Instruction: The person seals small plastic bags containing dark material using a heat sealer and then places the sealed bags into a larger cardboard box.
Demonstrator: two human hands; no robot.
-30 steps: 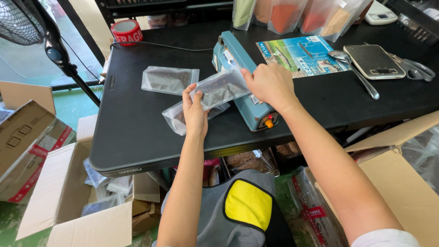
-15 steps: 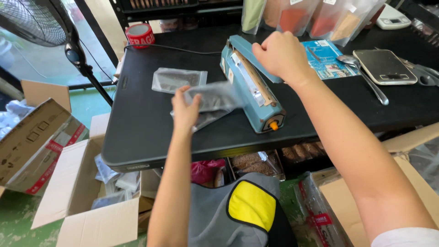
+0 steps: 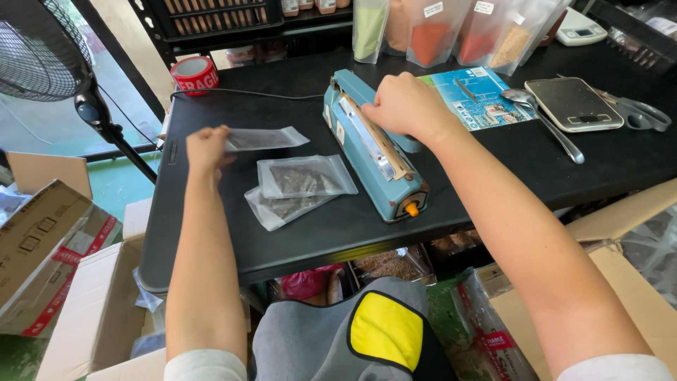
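My left hand pinches the left end of a flat clear pouch lying on the black table. Two clear pouches with dark contents lie to its right: one overlaps the other, both beside the teal heat sealer. My right hand grips the sealer's lever arm near its far end. The sealing bar is exposed below my hand, with nothing lying on it.
A red tape roll and a black cable sit at the back left. A blue leaflet, spoon, small scale and scissors lie right. Filled stand-up pouches line the back. A fan and cardboard boxes flank the table.
My left hand drew the filled pouch out of the sealer, left it on the table and moved left to the flat pouch. My right hand slid from the sealer's middle to the far end of its arm.
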